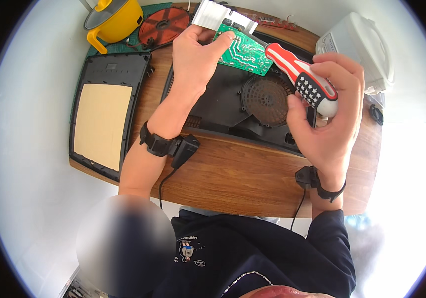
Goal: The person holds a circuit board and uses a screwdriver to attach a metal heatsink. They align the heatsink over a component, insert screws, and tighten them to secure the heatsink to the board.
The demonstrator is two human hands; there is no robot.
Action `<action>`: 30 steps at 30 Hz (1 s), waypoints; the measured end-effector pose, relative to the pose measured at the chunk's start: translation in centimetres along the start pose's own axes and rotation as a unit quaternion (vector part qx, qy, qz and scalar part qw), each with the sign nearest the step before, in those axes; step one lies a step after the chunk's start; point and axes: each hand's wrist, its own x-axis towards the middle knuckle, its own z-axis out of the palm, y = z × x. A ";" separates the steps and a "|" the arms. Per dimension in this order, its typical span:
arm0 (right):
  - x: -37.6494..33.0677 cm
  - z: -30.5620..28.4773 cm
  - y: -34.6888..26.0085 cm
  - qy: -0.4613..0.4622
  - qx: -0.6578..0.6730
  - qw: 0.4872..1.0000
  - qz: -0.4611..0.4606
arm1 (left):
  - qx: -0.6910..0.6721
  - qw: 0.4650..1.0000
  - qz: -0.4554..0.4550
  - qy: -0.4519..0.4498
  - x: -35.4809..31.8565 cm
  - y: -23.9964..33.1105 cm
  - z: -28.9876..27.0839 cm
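Observation:
My left hand point(195, 57) rests on a green circuit board point(245, 52), its thumb pressing the board's near edge, at the far side of an open black appliance base point(228, 107). A ribbed white heat sink point(218, 16) sits on the board's far end. My right hand point(330, 107) is wrapped around the red, white and blue handle of a screwdriver point(300, 74), whose shaft points up-left onto the circuit board. A round fan grille point(267, 99) lies in the base just below the board. Both wrists wear black straps with cables.
A black panel with a tan sheet point(103, 124) lies at the left of the wooden table point(233, 174). At the back stand a yellow pot point(116, 20) and a copper-red coil disc point(163, 25). A white appliance point(359, 47) sits at the back right.

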 end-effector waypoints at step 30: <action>-0.3 -0.5 0.5 -0.022 -0.052 0.998 -0.002 | 0.065 0.998 -0.011 -0.001 -0.5 0.2 0.3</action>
